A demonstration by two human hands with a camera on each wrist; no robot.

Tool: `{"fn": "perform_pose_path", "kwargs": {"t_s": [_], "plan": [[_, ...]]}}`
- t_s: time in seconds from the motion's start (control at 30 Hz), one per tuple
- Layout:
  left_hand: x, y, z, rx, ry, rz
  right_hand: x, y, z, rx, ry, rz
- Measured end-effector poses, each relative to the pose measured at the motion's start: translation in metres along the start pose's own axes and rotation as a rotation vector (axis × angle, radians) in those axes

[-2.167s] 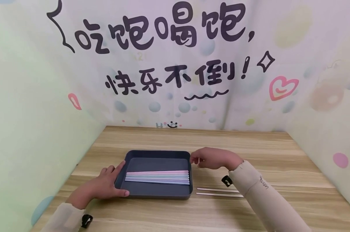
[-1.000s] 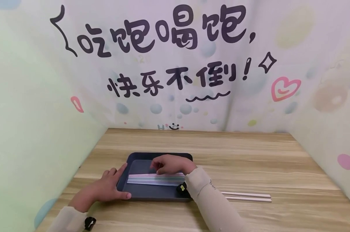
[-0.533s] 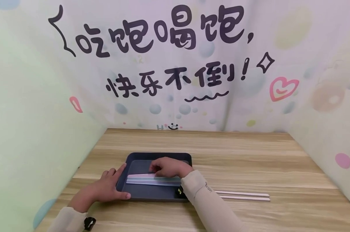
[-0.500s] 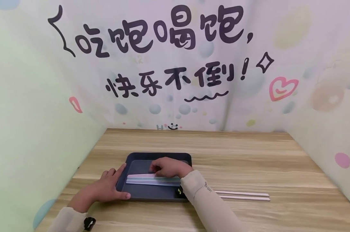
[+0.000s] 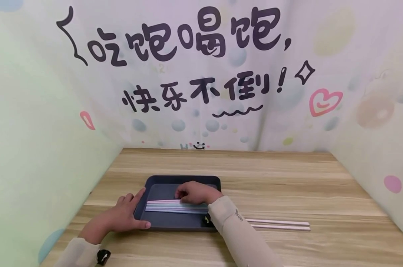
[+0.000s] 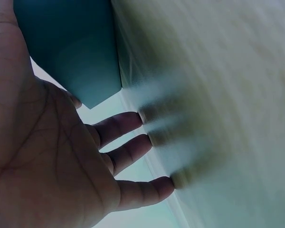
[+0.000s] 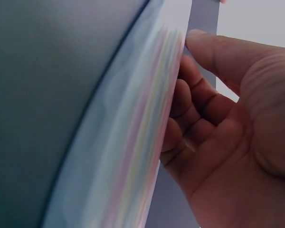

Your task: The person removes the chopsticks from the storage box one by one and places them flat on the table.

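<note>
I've got a dark blue-grey tray (image 5: 174, 222) sitting on a pale wood-grain worktop (image 5: 271, 170), grain running mostly side to side, so I'll place everything off that tray. Inside it lies a bundle of pastel chopsticks (image 5: 161, 206), packed side by side, pink along the far edge, bluish and purple nearer me.

The person's right grip (image 5: 198, 192), a bare hand, is over the tray with its fingers curled at the pink edge of the bundle. My right wrist feed puts thumb and fingers right up against it, but the sticks are blurry there and I honestly can't tell if one is pinched. The left grip (image 5: 122, 215) is spread along the tray's left side, thumb at the near left corner; my left wrist feed shows three fingertips touching the worktop just outside the tray.

Two loose pale chopsticks (image 5: 288, 222) lie right of the tray, partly hidden by the right sleeve (image 5: 241, 233).

Room's kinda cute: beyond the tray hangs a white backdrop (image 5: 228, 137) with two rows of big dark Chinese characters, plus a tiny smiley (image 5: 199, 145) straight behind the tray and a pink heart (image 5: 325, 102) higher up, off to the tray's right. The left wall (image 5: 31, 129), left of the tray, is pale green.
</note>
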State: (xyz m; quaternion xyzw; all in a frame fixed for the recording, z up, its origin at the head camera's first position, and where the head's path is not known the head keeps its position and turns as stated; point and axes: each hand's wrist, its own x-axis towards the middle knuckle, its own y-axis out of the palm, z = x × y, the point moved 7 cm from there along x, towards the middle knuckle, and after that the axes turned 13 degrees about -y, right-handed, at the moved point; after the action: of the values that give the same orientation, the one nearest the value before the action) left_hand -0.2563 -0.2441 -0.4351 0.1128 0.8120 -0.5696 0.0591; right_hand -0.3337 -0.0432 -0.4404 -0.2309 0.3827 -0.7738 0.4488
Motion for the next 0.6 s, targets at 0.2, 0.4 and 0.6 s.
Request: {"fn": "perform_pose_path", "kwargs": {"t_s": [0.2, 0.4, 0.6], "plan": [[0.0013, 0.0010, -0.0003, 0.005, -0.001, -0.003, -0.0003, 0.0005, 0.0010, -0.021, -0.022, 0.003], [0.0032, 0.0025, 0.0017, 0.001, -0.019, 0.017, -0.0013, -0.0002, 0.0022, -0.029, -0.027, -0.004], [0.0034, 0.0020, 0.0024, 0.005, -0.025, 0.024, -0.0007, 0.0001, 0.0020, -0.035, -0.027, -0.010]]}}
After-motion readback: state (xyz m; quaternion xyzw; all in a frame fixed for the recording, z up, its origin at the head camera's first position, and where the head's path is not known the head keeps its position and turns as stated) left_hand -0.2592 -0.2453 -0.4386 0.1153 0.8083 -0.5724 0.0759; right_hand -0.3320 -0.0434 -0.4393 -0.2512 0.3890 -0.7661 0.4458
